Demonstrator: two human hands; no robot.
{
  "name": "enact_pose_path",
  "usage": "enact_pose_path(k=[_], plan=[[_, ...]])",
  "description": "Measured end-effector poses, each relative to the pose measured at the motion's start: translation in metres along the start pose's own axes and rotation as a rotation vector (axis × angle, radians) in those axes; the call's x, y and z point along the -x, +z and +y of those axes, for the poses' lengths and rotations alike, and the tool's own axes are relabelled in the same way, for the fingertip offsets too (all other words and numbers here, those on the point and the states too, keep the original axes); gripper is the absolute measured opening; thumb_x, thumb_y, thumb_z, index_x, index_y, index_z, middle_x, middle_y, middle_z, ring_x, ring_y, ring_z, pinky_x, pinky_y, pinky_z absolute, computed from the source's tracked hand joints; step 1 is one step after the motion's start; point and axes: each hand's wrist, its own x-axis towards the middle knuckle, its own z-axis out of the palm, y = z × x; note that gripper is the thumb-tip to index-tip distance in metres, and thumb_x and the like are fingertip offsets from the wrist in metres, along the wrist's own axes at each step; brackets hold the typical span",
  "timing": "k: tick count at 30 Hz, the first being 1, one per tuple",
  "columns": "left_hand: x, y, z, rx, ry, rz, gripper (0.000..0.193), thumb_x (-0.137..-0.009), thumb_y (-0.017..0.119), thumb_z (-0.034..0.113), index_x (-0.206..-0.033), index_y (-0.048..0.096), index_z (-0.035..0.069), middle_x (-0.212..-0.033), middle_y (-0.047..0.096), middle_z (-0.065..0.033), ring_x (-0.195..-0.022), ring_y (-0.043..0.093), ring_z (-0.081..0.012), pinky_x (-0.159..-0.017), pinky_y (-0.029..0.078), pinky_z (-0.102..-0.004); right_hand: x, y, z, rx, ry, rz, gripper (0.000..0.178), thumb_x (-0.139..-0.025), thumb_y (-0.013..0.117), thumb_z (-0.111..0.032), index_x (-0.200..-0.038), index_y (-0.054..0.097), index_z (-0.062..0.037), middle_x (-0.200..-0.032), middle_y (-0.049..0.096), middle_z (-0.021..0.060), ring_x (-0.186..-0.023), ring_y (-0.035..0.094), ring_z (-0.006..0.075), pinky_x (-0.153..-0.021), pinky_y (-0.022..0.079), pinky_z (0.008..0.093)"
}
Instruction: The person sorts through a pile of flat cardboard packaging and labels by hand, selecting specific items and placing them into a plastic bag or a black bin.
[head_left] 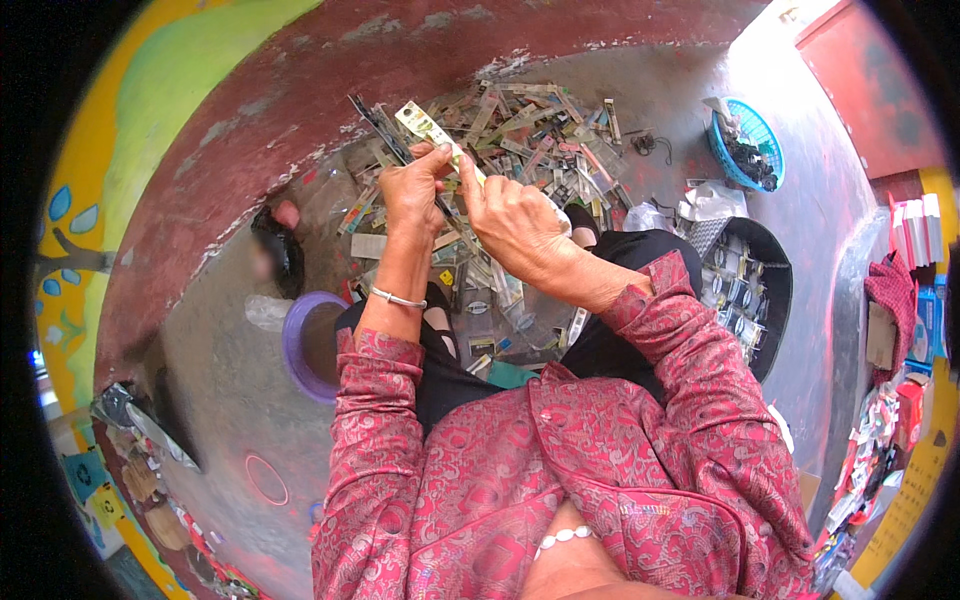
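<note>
A long, narrow packet (pixel 420 122), white and yellow-green with printed pictures, is held up in front of me at a slant. My left hand (pixel 410 195) pinches it between thumb and fingers near its middle. Closed around the lower part is my right hand (pixel 522 228), its index finger stretched along the packet. Dark thin strips (pixel 378 130) stick out beyond my left hand; whether it holds them too I cannot tell. Below both hands spreads a heap of similar narrow packets (pixel 530 125), loosely scattered on the floor.
A purple basin (pixel 293 345) stands at my left, near a black bag (pixel 283 255). To the right are a round black tub (pixel 780 300) with packets in it and a blue basket (pixel 776 150) with dark stuff. A low red wall (pixel 230 140) curves around the left and far side.
</note>
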Motion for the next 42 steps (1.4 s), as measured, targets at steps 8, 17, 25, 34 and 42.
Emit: enact_pose_path(k=[8,17,25,34,42], plan=[[0.004,0.004,0.001,-0.288,-0.053,-0.082,0.024,-0.069,0.067,0.006,-0.090,0.060,-0.003,-0.075,0.064,-0.0080,-0.057,0.058,-0.0095,-0.043,0.033,-0.0176,-0.018,0.003,0.066,-0.979,0.414,0.263,0.021,-0.075,0.057,-0.022,-0.088,0.060,-0.0049,-0.071,0.061,0.0154,-0.065,0.062,0.0305,-0.058,0.048,0.0408],[0.041,0.010,-0.014,-0.141,-0.306,-0.309,0.015,-0.071,0.061,0.003,-0.084,0.055,0.005,-0.066,0.056,0.0003,-0.046,0.045,-0.0055,-0.040,0.029,-0.0150,-0.041,0.028,0.045,-0.645,0.432,0.608,0.015,-0.068,0.058,-0.009,-0.082,0.052,-0.0063,-0.076,0.051,0.0098,-0.068,0.056,0.0262,-0.061,0.046,0.0348],[0.008,-0.009,-0.002,-0.068,-0.182,-0.248,0.018,-0.079,0.060,0.002,-0.095,0.053,0.001,-0.081,0.061,-0.0096,-0.054,0.049,-0.0053,-0.039,0.032,-0.0131,-0.043,0.013,0.089,-0.960,0.867,0.207,0.032,-0.072,0.058,-0.033,-0.070,0.060,-0.0002,-0.074,0.060,0.0187,-0.070,0.060,0.0331,-0.060,0.049,0.0387],[-0.003,-0.017,0.006,-0.106,-0.039,-0.095,0.019,-0.080,0.062,0.010,-0.097,0.055,0.007,-0.082,0.062,-0.0022,-0.064,0.054,-0.0055,-0.046,0.033,-0.0145,-0.039,0.013,0.048,-1.105,0.367,-0.292,0.030,-0.061,0.060,-0.025,-0.072,0.064,0.0025,-0.071,0.060,0.0232,-0.069,0.062,0.0337,-0.060,0.049,0.0401],[0.010,0.007,0.012,0.000,0.095,-0.130,0.014,-0.076,0.065,0.008,-0.086,0.057,0.003,-0.073,0.061,-0.0046,-0.060,0.058,-0.0098,-0.040,0.035,-0.0165,-0.038,0.012,0.066,-1.192,0.438,-0.308,0.029,-0.068,0.066,-0.028,-0.074,0.065,0.0003,-0.064,0.060,0.0146,-0.058,0.057,0.0187,-0.057,0.045,0.0343]])
